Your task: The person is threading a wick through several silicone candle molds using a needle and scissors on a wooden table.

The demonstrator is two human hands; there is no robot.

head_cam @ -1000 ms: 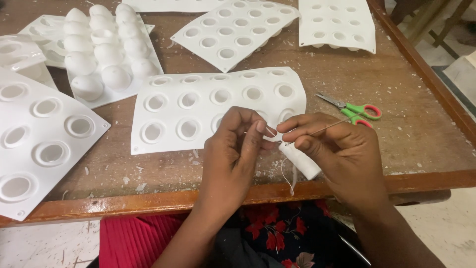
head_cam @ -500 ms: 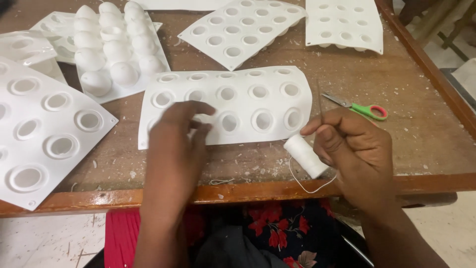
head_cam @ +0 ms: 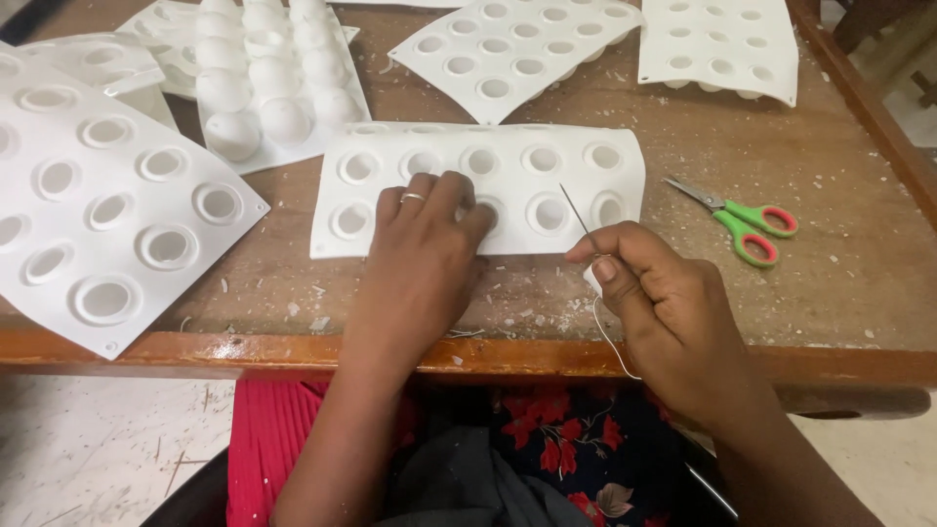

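- A big white moulded sheet (head_cam: 98, 205) with round cups lies at the far left, at about nine o'clock from the left hand, its corner hanging over the wooden table's edge (head_cam: 293, 349).
- At eleven o'clock from that hand sits a tray of white domed shapes (head_cam: 268, 83).
- The left hand (head_cam: 422, 259) lies flat, fingers loosely spread and holding nothing, palm down on the near edge of the middle white cup sheet (head_cam: 547, 161); a ring shows on one finger.
- The right hand (head_cam: 664, 303), at three o'clock from the left, is closed on a thin needle (head_cam: 578, 210) that points up toward eleven o'clock over the cup sheet, and on a white thread spool (head_cam: 591, 281), mostly hidden.
- White thread (head_cam: 613, 346) hangs from it past the table edge.
- Green-handled scissors (head_cam: 737, 217) lie at two o'clock from the right hand, apart from it.
- Two more cup sheets (head_cam: 717, 44) lie at twelve o'clock.
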